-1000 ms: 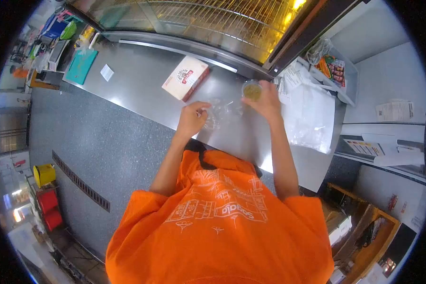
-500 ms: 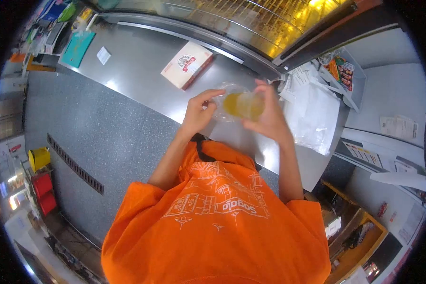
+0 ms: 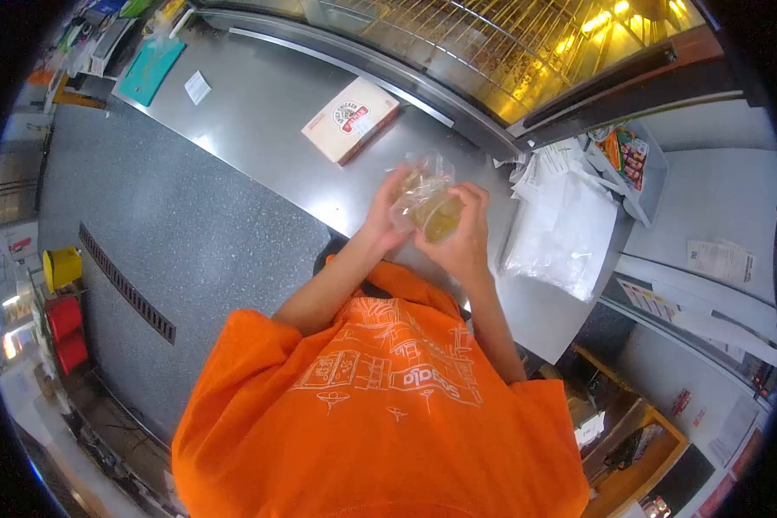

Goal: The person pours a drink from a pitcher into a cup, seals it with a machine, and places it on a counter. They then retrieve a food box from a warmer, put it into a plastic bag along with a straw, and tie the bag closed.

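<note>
My right hand (image 3: pixel 468 246) is closed round a clear plastic tub (image 3: pixel 442 219) with yellow-green contents, tilted above the steel counter. A thin clear plastic bag (image 3: pixel 432 168) crumples against the tub and partly around it; how far the tub sits inside is hard to tell. On the other side my left hand (image 3: pixel 387 211) grips the bag, its fingertips partly hidden behind the film. Just beyond the hands, a cream-coloured chicken box (image 3: pixel 341 116) with a printed logo lies on the counter.
The steel counter (image 3: pixel 259 129) carries a teal board (image 3: pixel 151 72) and a small paper slip (image 3: pixel 197 87) on the left. Clear plastic bags (image 3: pixel 561 229) and paper receipts (image 3: pixel 554 164) lie to the right. A lit cabinet with wire racks (image 3: pixel 492 43) stands behind.
The right hand has turned the tub and brought it closer to the left hand. The bag has bunched up around the tub, and the left hand has closed on the film.
</note>
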The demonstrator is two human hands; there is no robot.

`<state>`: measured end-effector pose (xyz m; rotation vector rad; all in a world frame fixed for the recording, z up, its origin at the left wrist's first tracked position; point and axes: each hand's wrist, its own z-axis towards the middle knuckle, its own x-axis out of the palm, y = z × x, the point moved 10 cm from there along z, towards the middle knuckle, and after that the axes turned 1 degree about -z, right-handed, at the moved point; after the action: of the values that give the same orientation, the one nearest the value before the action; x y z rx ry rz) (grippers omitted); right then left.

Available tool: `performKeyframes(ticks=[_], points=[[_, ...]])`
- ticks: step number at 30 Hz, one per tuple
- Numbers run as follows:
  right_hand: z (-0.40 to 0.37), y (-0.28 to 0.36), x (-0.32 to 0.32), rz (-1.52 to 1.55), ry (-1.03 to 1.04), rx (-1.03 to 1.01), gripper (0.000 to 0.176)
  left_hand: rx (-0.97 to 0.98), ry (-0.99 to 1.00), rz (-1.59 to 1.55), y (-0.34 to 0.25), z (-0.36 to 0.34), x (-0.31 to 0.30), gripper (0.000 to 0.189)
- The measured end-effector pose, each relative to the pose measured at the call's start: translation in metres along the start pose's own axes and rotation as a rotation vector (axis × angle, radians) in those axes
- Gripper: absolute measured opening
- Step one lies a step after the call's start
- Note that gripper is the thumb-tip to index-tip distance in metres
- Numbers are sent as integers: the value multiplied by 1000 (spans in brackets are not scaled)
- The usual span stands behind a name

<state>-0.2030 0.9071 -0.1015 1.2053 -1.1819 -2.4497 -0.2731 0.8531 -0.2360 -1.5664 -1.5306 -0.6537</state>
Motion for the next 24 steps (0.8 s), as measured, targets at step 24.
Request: performKeyframes(ticks=[24], points=[[-42,-66,15,-189,52,242,65,452,-219,1347,-45,-6,-67,18]])
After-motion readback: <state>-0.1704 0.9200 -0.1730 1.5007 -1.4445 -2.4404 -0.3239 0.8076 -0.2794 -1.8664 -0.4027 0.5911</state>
